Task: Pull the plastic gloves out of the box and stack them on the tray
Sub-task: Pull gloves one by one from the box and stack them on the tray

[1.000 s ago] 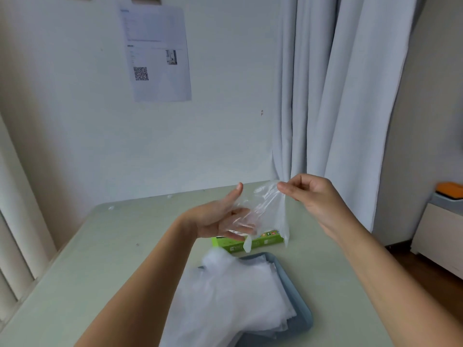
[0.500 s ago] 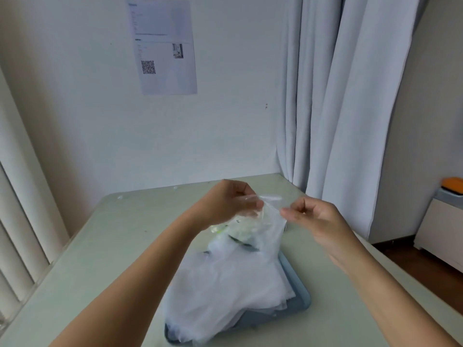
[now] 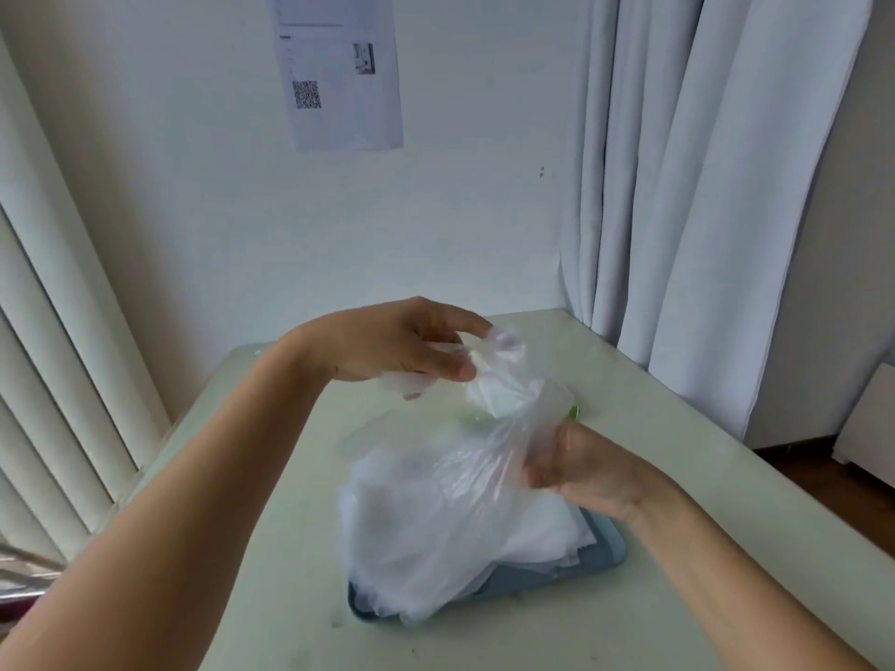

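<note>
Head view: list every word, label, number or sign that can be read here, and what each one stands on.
No text in this view is legible.
sheet of paper on the wall: lines of print and a darker heading, all too blurred to read.
QR code on that sheet: shows only as a pattern, with no readable caption.
green box: only slivers show past the held glove, and no print can be made out.

Counting two hands, left hand (image 3: 402, 346) and right hand (image 3: 581, 469); one loose glove (image 3: 503, 394), one tray (image 3: 598, 559), one box (image 3: 574, 411); piled gloves (image 3: 436, 525) lying uncountable.
</note>
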A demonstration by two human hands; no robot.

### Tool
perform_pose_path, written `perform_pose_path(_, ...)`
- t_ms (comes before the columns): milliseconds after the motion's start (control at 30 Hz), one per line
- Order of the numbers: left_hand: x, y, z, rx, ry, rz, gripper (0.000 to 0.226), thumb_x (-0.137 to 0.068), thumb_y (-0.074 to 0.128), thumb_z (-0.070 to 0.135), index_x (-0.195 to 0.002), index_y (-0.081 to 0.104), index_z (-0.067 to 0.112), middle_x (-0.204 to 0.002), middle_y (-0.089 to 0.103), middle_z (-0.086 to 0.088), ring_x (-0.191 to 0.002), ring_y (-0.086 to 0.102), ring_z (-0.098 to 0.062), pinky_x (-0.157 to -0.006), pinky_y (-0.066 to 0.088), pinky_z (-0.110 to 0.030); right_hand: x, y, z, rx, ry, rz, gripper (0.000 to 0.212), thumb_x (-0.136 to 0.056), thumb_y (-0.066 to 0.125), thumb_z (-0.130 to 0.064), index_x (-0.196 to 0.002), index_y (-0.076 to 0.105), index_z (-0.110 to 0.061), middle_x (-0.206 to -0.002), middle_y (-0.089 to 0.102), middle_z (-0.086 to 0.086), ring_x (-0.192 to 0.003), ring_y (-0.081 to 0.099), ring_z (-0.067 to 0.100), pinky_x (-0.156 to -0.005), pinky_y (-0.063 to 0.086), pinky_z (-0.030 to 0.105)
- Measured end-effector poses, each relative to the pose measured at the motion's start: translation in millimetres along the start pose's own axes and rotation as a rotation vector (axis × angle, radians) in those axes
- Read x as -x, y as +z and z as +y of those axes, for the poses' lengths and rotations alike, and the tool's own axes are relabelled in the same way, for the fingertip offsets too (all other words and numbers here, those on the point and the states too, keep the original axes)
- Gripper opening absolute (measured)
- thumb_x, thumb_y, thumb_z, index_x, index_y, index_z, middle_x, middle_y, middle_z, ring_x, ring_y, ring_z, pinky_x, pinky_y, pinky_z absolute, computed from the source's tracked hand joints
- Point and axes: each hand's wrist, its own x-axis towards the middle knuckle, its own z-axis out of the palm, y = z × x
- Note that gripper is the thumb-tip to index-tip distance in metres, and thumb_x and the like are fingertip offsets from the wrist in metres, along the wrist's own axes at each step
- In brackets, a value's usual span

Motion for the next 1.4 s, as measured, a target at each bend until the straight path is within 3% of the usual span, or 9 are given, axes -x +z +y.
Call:
perform_pose_path(67, 4, -1, -19, 0.035, -0.071, 0.099, 0.044, -0.092, 0.062, 0.013, -0.13, 0.053, 0.034, -0.068, 0.044, -0.007, -0.056, 0.041, -0.017, -0.055, 0.042, -0.028, 0, -6, 3, -0.248, -0.014, 0.128, 0.034, -0.049, 0.094, -0.018, -0.073, 0.071, -0.01, -0.076, 0.068, 0.007, -0.073, 0.067, 0.018, -0.075, 0.056, 0.031)
perform_pose_path(200, 7, 23, -58, 0.194, -0.23, 0.291, 0.054, -0.09, 0.06, 0.002, -0.135, 0.047, 0.03, -0.06, 0.054, 0.006, -0.053, 0.05, -0.017, -0.06, 0.045, -0.037, -4, -19, 5, -0.377, 0.084, 0.467, 0.024, -0.062, 0.077, -0.01, -0.08, 0.062, -0.006, -0.064, 0.067, 0.007, -0.053, 0.065, 0.011, -0.049, 0.053, 0.019)
perform_pose_path(300, 9, 55, -82, 0.138, -0.343, 0.346, 0.059, -0.086, 0.064, 0.001, -0.137, 0.045, 0.026, -0.07, 0.057, -0.001, -0.052, 0.056, -0.015, -0.055, 0.052, -0.033, -13, -27, 22, -0.074, 0.233, 0.607, 0.003, -0.084, 0.066, -0.006, -0.083, 0.064, -0.006, -0.065, 0.065, 0.003, -0.05, 0.06, 0.006, -0.048, 0.049, 0.017)
perform_pose_path(433, 11, 91, -112, -0.029, -0.484, 0.403, 0.062, -0.087, 0.062, 0.007, -0.141, 0.036, 0.023, -0.082, 0.066, -0.003, -0.047, 0.06, -0.006, -0.05, 0.052, -0.021, -26, -41, 68, 0.595, 0.318, 0.652, 0.021, -0.089, 0.063, -0.011, -0.11, 0.064, -0.008, -0.099, 0.065, 0.006, -0.078, 0.059, 0.011, -0.062, 0.044, 0.021)
perform_pose_path(633, 20, 92, -115, -0.626, -0.618, 0.627, 0.063, -0.091, 0.047, 0.014, -0.147, 0.02, 0.016, -0.115, 0.058, -0.008, -0.102, 0.058, -0.027, -0.082, 0.047, -0.033, -26, -32, 72, 0.766, 0.281, 0.608, 0.017, -0.09, 0.055, -0.006, -0.097, 0.063, -0.02, -0.08, 0.07, 0.006, -0.062, 0.067, 0.026, -0.05, 0.053, 0.032)
perform_pose_path(733, 17, 102, -92, -0.648, -0.426, 0.706, 0.057, -0.096, 0.045, 0.02, -0.148, 0.021, 0.019, -0.134, 0.044, -0.003, -0.12, 0.044, -0.022, -0.095, 0.036, -0.027, -22, -26, 66, 0.694, 0.227, 0.586, 0.022, -0.088, 0.061, -0.004, -0.097, 0.064, -0.023, -0.082, 0.071, 0.0, -0.068, 0.069, 0.017, -0.053, 0.056, 0.032)
perform_pose_path(900, -1, 148, -84, -0.569, -0.118, 0.369, 0.039, -0.1, 0.042, 0.023, -0.138, 0.045, 0.025, -0.139, 0.045, 0.006, -0.125, 0.042, -0.012, -0.101, 0.032, -0.021, -18, -26, 64, 0.549, 0.224, 0.421, 0.035, -0.089, 0.055, 0.006, -0.105, 0.062, -0.024, -0.078, 0.071, -0.003, -0.048, 0.049, 0.009, -0.051, 0.048, 0.025)
perform_pose_path(1133, -6, 169, -123, -0.682, -0.196, -0.049, 0.053, -0.104, 0.024, 0.033, -0.154, 0.006, 0.024, -0.161, -0.001, 0.005, -0.148, -0.004, -0.018, -0.117, -0.003, -0.037, -23, -32, 58, 0.546, 0.253, 0.32, 0.036, -0.082, 0.074, -0.014, -0.109, 0.056, -0.028, -0.102, 0.067, 0.0, -0.095, 0.065, 0.006, -0.08, 0.046, 0.012)
perform_pose_path(1400, -5, 167, -124, -0.54, -0.26, -0.141, 0.051, -0.104, 0.017, 0.037, -0.151, -0.003, 0.04, -0.158, -0.015, 0.015, -0.145, -0.018, -0.016, -0.111, -0.015, -0.057, -75, -27, 43, 0.751, 0.278, 0.258, 0.037, -0.074, 0.081, -0.028, -0.099, 0.054, -0.029, -0.092, 0.072, -0.002, -0.085, 0.065, 0.009, -0.08, 0.046, 0.026)
